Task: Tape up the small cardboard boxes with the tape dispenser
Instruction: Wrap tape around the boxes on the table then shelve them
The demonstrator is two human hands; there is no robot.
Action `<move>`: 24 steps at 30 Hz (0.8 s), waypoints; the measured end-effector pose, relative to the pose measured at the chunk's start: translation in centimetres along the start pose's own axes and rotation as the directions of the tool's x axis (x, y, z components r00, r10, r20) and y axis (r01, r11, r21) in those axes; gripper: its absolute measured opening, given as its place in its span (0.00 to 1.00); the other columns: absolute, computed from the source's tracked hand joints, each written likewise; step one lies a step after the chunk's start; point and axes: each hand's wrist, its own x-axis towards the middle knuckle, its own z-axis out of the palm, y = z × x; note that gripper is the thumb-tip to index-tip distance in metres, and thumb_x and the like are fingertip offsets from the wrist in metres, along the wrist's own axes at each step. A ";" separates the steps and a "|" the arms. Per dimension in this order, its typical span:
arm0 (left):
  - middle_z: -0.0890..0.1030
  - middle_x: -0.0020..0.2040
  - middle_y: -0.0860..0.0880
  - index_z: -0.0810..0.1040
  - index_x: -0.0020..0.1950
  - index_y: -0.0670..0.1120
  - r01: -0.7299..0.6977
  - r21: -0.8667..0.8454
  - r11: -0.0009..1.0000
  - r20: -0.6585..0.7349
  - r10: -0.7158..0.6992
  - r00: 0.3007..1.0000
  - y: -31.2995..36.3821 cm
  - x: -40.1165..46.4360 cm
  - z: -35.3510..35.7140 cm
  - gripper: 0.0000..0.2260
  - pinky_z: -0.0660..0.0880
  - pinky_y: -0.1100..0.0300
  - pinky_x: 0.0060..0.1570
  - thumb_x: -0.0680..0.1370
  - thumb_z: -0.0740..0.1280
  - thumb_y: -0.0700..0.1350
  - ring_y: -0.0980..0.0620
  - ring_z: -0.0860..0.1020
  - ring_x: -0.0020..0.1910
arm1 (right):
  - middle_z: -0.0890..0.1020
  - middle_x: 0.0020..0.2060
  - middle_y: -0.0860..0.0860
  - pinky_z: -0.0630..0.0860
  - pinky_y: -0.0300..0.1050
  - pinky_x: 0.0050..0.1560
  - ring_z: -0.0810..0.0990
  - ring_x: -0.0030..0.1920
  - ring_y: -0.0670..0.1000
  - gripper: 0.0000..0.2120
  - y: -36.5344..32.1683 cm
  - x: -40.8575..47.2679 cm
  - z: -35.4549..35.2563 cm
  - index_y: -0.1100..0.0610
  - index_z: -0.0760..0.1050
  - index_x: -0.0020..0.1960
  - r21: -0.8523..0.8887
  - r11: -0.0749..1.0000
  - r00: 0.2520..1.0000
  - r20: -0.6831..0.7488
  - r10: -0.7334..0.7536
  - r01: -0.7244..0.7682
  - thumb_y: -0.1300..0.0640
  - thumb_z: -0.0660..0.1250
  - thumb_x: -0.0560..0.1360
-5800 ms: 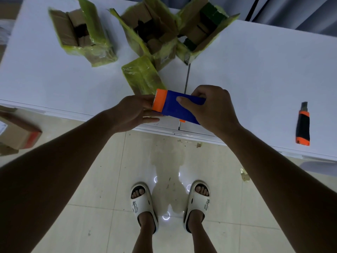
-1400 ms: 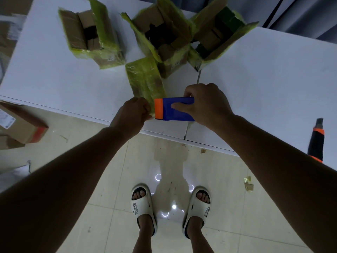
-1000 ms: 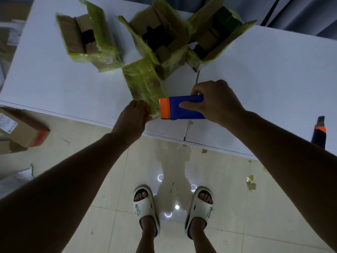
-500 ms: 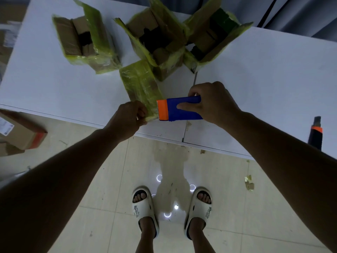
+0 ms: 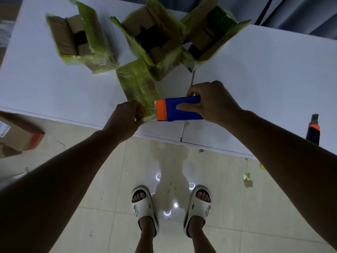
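Hidden or unclear, as I see it from my station: the tape roll inside the tape dispenser (image 5: 179, 110) is covered by its blue body and by my right hand (image 5: 213, 103); only the orange toothed end shows, at centre frame. I cannot make out a tape strip for certain between that end and my left hand (image 5: 125, 119). The utility knife (image 5: 313, 131) is cut off at the right edge of the frame. The contents of the open boxes are dark and unreadable.

Hands, two. Right hand: fingers curled round the dispenser, thumb laid across its blue face, holding it just above the near edge of the desk (image 5: 264, 79). Left hand: fingers curled tight, pinching at the near end of the closed box (image 5: 136, 84), just beside the orange end.

Small cardboard boxes on the desk, four, all wrapped in yellow-green tape. One closed box, lying centre frame, its near end at the desk edge between my hands. Three open: left open box (image 5: 78, 42) at upper left, well apart from the others; middle open box (image 5: 153, 37) at top centre, touching the closed box's far end; right open box (image 5: 209, 35) at upper right of centre, touching the middle one.

Off the desk: floor carton (image 5: 18, 134), one, at left edge, partly cut off. White slippers (image 5: 145, 207), two, at bottom centre. Tape scraps (image 5: 248, 181), a few, on the floor at right.
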 end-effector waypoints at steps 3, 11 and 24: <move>0.82 0.44 0.44 0.78 0.50 0.41 -0.011 0.037 0.999 -0.027 0.012 1.000 0.3 0.0 0.2 0.12 0.80 0.53 0.46 0.70 0.78 0.37 0.47 0.80 0.42 | 0.83 0.45 0.52 0.77 0.40 0.40 0.79 0.41 0.47 0.24 0.1 0.0 0.1 0.56 0.77 0.52 -0.003 1.000 1.000 0.008 0.019 -0.019 0.36 0.70 0.71; 0.82 0.46 0.42 0.77 0.50 0.40 0.064 0.085 0.994 -0.011 -0.063 0.998 1.1 0.0 0.5 0.12 0.81 0.48 0.47 0.70 0.75 0.33 0.42 0.81 0.45 | 0.79 0.40 0.47 0.75 0.39 0.38 0.79 0.39 0.47 0.22 0.0 -0.3 0.4 0.55 0.78 0.49 -0.010 0.999 0.999 -0.026 0.037 -0.038 0.36 0.70 0.71; 0.81 0.49 0.39 0.76 0.52 0.38 0.127 0.120 0.985 0.016 -0.130 0.991 1.8 0.1 0.1 0.13 0.80 0.47 0.48 0.70 0.72 0.32 0.39 0.81 0.48 | 0.85 0.44 0.51 0.80 0.43 0.43 0.82 0.42 0.48 0.23 0.6 -2.6 -0.8 0.56 0.78 0.48 0.002 0.999 0.997 -0.053 0.048 -0.048 0.35 0.68 0.72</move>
